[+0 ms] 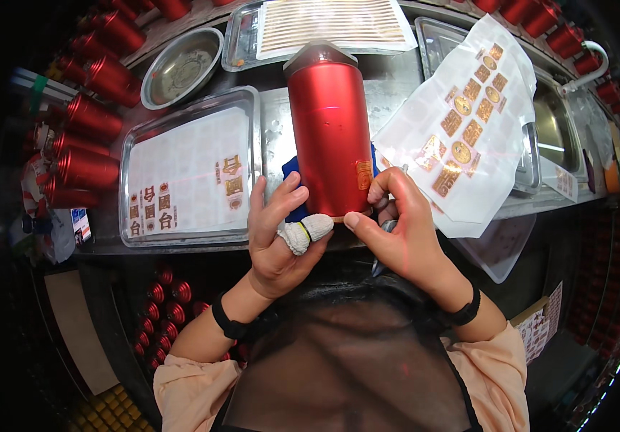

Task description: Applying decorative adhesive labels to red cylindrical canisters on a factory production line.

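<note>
A glossy red cylindrical container lies in front of me, its dark angular end away from me. Blue cloth shows beneath it. On its right side sits a small gold decal. My left hand is at the near left of the container, fingers stretched and apart. A white fabric finger cover with a dark band wraps its thumb, touching the near end. My right hand is closed, thumb at the near rim and curled fingers beside the decal. A slim grey tool sticks out below those fingers; its kind is unclear.
A clear tray with decal sheets stands left, beside a metal bowl. On the right, a translucent decal sheet overlaps the bench edge. A striped sheet lies at the back. Several red containers line the left side.
</note>
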`<action>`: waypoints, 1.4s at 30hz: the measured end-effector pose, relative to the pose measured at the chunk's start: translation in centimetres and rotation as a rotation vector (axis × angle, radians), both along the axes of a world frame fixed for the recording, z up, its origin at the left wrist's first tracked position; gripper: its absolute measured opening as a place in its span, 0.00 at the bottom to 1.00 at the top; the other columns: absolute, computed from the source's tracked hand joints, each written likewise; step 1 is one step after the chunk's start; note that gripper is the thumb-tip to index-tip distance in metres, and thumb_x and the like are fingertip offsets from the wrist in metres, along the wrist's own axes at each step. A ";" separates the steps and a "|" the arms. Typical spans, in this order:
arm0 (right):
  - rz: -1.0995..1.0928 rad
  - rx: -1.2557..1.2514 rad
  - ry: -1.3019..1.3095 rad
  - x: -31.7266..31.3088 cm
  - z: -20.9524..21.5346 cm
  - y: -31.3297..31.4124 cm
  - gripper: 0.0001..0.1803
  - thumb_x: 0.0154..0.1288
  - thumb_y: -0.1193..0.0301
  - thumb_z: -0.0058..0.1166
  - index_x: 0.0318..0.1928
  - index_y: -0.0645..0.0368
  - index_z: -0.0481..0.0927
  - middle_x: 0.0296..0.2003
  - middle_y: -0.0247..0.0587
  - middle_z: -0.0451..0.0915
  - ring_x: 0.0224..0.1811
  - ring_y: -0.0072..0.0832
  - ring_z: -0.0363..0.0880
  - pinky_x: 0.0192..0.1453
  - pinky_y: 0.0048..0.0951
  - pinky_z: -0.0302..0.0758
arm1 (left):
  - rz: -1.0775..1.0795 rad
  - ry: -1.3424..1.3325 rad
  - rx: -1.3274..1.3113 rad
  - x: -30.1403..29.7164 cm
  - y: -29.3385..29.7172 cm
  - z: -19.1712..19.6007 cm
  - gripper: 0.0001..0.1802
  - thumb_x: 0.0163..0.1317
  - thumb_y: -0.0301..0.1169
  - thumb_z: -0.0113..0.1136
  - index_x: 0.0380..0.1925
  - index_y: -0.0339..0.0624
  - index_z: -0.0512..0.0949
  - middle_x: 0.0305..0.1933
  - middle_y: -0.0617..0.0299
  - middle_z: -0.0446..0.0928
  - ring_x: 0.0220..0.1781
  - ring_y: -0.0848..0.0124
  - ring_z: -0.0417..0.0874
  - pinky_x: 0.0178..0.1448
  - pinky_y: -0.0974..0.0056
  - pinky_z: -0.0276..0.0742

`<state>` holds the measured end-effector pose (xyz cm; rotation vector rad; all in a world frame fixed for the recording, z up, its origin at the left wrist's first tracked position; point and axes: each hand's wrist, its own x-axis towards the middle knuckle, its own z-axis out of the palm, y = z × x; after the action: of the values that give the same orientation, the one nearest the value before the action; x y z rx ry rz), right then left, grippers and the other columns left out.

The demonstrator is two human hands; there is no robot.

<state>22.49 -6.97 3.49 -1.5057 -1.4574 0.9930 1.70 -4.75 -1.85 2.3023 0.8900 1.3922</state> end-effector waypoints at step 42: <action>-0.010 0.306 -0.104 1.7 -1.1 -3.0 0.13 0.52 0.85 0.55 0.37 0.58 0.85 0.32 0.42 0.85 0.26 0.35 0.81 0.32 0.29 0.75 | 0.028 0.153 -0.088 2.0 1.7 3.5 0.40 0.49 0.28 0.74 0.65 0.36 0.71 0.64 0.51 0.77 0.70 0.56 0.75 0.79 0.40 0.47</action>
<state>24.17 -9.93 2.38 -1.3546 -1.5922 0.6579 3.68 -3.07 1.60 2.3623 1.0115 1.1754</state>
